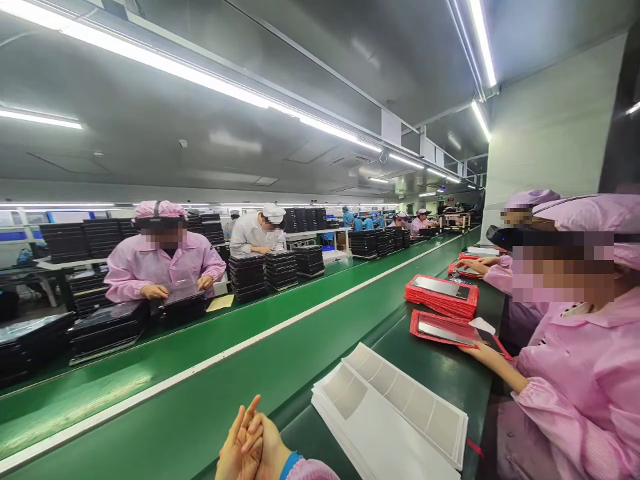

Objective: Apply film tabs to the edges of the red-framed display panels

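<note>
1. The person's two hands (243, 440) are pressed together at the bottom of the head view, fingers pointing up; nothing is held, and how far each hand is closed cannot be told.
2. A loose stack of white sheets (387, 413) printed with grey panels is placed just beside them on a dark green bench (440, 377); the panels' material can probably not be judged from this angle.
3. Unsecured, the stack could be slid or fanned out of order if it were nudged.
4. A co-worker's hand (483, 355) is seen at a red tray (445, 330), near the sheets; a careless reach along the bench could knock the stack or crease its corners.
</note>
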`<state>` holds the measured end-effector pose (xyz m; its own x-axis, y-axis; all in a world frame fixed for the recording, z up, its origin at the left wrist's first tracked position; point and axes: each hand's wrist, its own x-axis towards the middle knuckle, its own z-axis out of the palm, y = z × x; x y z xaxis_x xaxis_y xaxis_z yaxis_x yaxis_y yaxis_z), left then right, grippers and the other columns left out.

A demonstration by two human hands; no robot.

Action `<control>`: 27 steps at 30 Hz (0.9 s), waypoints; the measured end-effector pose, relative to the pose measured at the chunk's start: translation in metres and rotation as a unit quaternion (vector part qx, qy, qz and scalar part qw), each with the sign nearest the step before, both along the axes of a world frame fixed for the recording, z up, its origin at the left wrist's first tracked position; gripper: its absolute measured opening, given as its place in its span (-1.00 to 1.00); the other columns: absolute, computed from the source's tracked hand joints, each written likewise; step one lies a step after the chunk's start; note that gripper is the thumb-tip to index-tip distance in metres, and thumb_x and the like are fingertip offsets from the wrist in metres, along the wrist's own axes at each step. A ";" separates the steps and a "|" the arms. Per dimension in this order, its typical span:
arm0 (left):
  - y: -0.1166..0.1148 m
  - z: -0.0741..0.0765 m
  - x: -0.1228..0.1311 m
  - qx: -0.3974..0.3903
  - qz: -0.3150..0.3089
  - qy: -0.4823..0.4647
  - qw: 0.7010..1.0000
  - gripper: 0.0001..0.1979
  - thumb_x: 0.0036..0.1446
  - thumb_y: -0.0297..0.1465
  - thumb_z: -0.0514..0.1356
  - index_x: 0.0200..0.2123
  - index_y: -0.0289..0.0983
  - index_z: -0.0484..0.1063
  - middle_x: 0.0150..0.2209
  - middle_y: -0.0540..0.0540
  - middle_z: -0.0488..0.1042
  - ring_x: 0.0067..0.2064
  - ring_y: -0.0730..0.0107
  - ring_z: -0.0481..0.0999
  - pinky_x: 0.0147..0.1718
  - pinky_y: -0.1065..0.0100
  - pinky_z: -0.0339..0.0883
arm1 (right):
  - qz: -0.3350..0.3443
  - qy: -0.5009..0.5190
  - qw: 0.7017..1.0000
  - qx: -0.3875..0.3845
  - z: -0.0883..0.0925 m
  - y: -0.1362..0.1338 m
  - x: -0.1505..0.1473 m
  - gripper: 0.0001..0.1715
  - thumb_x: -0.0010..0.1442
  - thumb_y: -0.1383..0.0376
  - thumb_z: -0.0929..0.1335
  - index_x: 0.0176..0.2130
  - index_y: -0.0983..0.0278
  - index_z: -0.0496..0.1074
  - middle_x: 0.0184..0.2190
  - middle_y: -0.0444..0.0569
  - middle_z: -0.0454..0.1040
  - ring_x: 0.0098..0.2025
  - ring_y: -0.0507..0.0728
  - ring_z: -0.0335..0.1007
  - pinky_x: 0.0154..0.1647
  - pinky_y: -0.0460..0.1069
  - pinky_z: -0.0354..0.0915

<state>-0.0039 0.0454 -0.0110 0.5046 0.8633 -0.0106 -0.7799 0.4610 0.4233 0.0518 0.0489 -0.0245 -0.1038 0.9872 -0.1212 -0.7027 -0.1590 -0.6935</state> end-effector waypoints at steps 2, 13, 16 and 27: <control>0.000 0.003 0.002 -0.004 0.004 -0.015 1.000 -0.66 0.25 -0.48 -0.17 -0.15 -0.35 0.38 -0.60 0.07 0.21 -0.73 0.77 0.17 -0.77 0.72 0.09 | -0.005 0.015 1.000 -0.017 0.001 0.000 -0.001 -0.63 0.02 0.19 0.12 -0.72 0.24 0.15 -0.86 -0.22 0.02 -0.78 0.00 0.04 -0.65 -0.09 0.13; -0.007 0.010 0.003 -0.023 0.006 -0.003 1.000 -0.66 0.26 -0.47 -0.17 0.00 -0.34 0.27 -0.57 0.06 0.25 -0.74 0.75 0.18 -0.79 0.68 0.10 | -0.037 0.085 0.993 -0.075 -0.001 0.001 -0.002 -0.58 0.01 0.26 0.14 -0.78 0.23 -0.07 -0.86 -0.23 -0.04 -0.76 -0.03 0.00 -0.66 -0.13 0.09; -0.006 0.010 0.003 -0.027 0.005 -0.003 1.000 -0.66 0.27 -0.47 -0.18 -0.01 -0.35 0.27 -0.56 0.05 0.26 -0.73 0.75 0.18 -0.79 0.69 0.10 | -0.041 0.098 0.991 -0.082 -0.001 0.000 -0.002 -0.58 0.00 0.27 0.15 -0.78 0.24 -0.08 -0.85 -0.23 -0.04 -0.75 -0.04 0.01 -0.65 -0.14 0.10; -0.011 0.015 0.004 -0.033 -0.002 -0.005 0.999 -0.65 0.27 -0.44 -0.18 0.01 -0.34 0.26 -0.61 0.09 0.21 -0.74 0.75 0.18 -0.79 0.71 0.10 | -0.018 0.134 0.986 -0.094 -0.003 0.001 0.000 -0.64 -0.05 0.28 0.16 -0.78 0.24 -0.02 -0.83 -0.22 -0.02 -0.72 -0.04 0.03 -0.60 -0.15 0.14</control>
